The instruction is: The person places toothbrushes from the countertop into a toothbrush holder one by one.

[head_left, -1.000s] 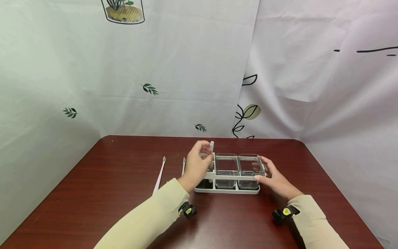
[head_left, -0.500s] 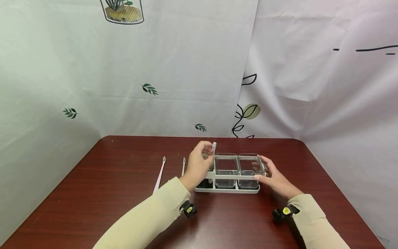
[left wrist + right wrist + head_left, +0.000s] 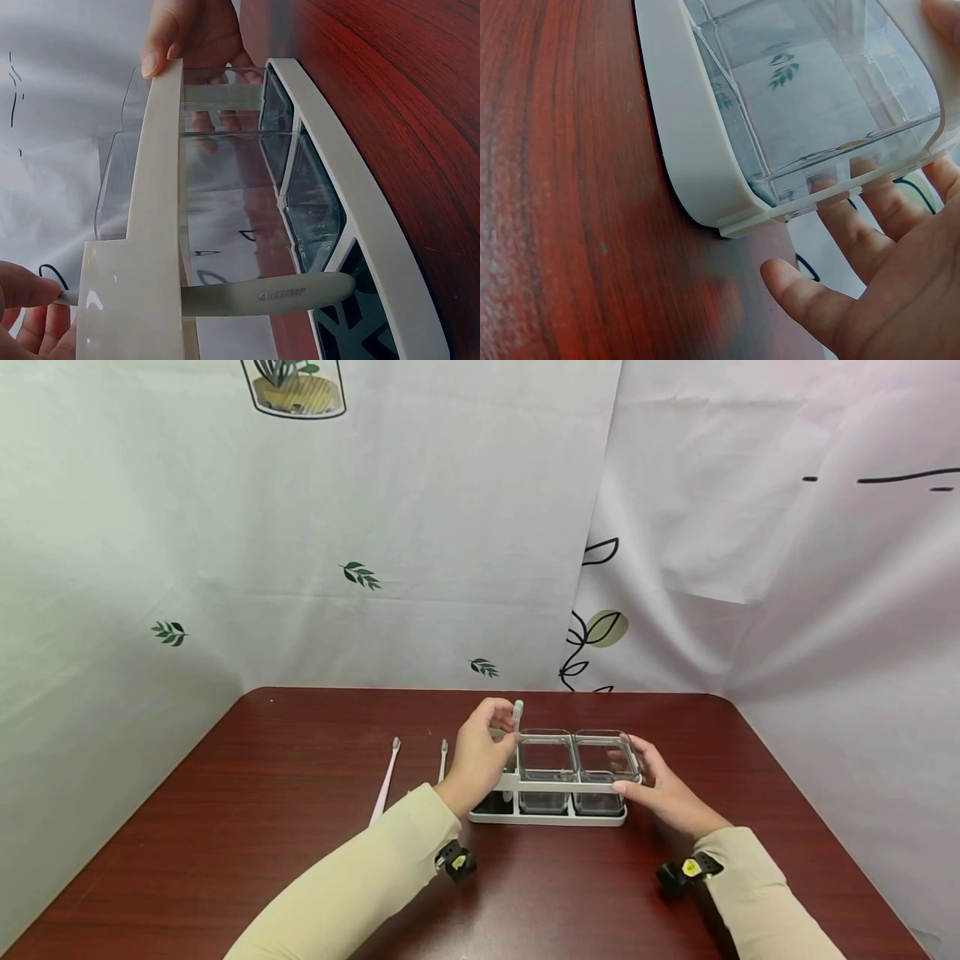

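A white toothbrush holder (image 3: 570, 787) stands on the table with two clear cups (image 3: 547, 756) seated side by side in it. My left hand (image 3: 477, 756) pinches a toothbrush (image 3: 517, 713) near its bristle end, over the holder's left section. In the left wrist view the grey handle (image 3: 262, 294) passes down through the upper rail, and its rounded end is at the dark base. At the opposite end my right hand (image 3: 667, 789) grips the holder, thumb on the front rail and fingers behind. The right wrist view shows those fingers (image 3: 855, 232) beside the cup.
Left of the holder, a pale pink toothbrush (image 3: 386, 782) lies on the dark red wooden table (image 3: 300, 777). Another toothbrush (image 3: 443, 760) lies closer in, partly hidden by my left arm. A patterned white cloth (image 3: 420, 527) hangs behind the table.
My left hand has shifted slightly right with the toothbrush, whose head now sits a little farther right. My right hand and the holder have stayed in place.
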Demonstrator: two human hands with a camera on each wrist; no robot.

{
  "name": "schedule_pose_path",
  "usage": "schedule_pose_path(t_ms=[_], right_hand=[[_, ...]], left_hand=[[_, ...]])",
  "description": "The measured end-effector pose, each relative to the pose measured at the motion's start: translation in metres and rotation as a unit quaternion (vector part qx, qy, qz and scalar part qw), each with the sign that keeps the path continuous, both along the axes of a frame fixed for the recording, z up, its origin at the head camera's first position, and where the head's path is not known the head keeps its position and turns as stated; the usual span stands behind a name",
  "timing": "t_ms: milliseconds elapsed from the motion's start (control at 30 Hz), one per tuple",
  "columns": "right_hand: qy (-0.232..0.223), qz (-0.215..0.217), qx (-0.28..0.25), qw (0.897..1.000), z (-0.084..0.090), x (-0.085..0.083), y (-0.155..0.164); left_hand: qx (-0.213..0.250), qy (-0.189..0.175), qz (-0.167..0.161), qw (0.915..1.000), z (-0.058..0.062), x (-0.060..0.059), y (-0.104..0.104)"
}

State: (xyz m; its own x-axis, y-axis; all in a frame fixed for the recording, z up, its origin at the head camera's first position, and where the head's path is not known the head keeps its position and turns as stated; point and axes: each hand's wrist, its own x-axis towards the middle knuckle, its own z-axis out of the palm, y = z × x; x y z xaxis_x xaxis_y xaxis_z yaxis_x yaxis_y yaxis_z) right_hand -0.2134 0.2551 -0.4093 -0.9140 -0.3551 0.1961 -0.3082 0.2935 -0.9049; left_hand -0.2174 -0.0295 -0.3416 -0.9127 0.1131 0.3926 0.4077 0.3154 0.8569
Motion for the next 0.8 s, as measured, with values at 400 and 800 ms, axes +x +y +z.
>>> schedule_pose_path(t_ms=[400,800], right_hand=[[-0.002,0.002,0.002,1.000,-0.0003,-0.0004,0.0005],[-0.007,-0.001,0.006,1.000,0.0012,0.0005,-0.0003]], left_hand=[[-0.001,-0.013,0.006,0.9999,0.0010,-0.0011,0.0004],[0.014,-0.018,-0.010,0.9997,0.0033,0.0002,-0.0095]])
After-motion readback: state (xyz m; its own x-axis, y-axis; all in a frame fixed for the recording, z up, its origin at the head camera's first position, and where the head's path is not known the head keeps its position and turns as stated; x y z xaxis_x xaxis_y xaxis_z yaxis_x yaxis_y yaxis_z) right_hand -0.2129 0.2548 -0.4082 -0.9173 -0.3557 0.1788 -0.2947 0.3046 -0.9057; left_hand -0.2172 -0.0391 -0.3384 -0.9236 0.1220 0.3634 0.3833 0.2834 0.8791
